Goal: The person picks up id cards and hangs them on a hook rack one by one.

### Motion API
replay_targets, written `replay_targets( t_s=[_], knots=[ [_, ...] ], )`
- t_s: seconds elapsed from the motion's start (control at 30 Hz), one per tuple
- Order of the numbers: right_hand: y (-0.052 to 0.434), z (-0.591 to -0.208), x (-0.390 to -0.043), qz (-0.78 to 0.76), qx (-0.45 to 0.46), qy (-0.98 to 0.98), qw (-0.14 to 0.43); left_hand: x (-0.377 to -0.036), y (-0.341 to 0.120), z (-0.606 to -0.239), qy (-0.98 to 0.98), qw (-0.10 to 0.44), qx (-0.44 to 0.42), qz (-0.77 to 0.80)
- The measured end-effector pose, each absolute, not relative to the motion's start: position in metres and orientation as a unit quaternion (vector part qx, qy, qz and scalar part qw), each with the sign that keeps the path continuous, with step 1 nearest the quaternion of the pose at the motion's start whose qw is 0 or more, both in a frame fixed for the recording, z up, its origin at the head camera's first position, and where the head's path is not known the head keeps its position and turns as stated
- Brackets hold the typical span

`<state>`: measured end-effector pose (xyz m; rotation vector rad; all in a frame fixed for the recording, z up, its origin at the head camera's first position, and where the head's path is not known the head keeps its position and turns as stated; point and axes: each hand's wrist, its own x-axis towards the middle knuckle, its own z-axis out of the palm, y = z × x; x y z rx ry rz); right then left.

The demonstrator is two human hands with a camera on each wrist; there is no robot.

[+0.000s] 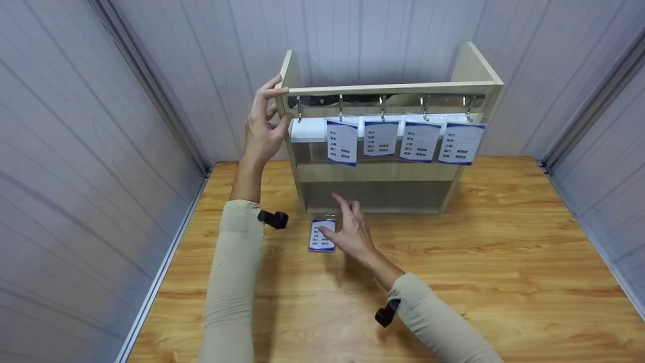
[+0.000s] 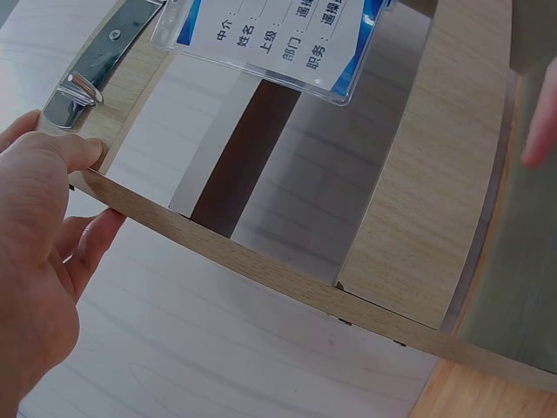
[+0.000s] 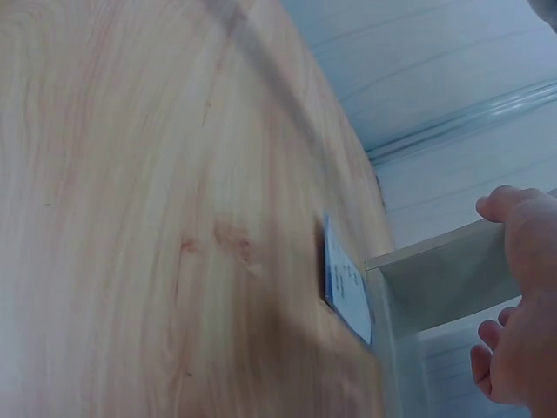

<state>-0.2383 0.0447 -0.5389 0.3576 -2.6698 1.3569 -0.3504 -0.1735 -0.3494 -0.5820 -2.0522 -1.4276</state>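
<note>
My left hand [image 1: 263, 128] grips the upper left corner of a pale wooden rack [image 1: 378, 173], thumb and fingers on either side of its side panel [image 2: 261, 266]. Along the rack's top runs a metal strip with several hooks; the leftmost hook [image 1: 300, 110] carries nothing. Clear-sleeved badges with blue edges, such as this hanging badge [image 1: 341, 142], are on the other hooks. Another badge [image 1: 322, 245] lies flat on the table before the rack. Above its right edge is my right hand [image 1: 355, 234], thumb and fingers spread apart and holding nothing.
The rack stands on a wood-grain table [image 1: 504, 252] near the back. Light panelled walls [image 1: 80, 151] close in the left, back and right. A white shelf surface [image 1: 308, 128] shows behind the hanging badges.
</note>
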Motion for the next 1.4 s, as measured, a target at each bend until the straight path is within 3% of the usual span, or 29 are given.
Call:
replay_targets(
  t_s=[0.57, 1.4],
  knots=[
    [0.032, -0.569, -0.238, 0.429, 0.087, -0.899, 0.024, -0.347, -0.174, -0.35, -0.771, 0.279, -0.21, -0.533],
    [0.01, -0.596, -0.24, 0.384, 0.057, -0.921, 0.036, -0.352, -0.173, -0.351, -0.767, 0.286, -0.22, -0.531]
  ],
)
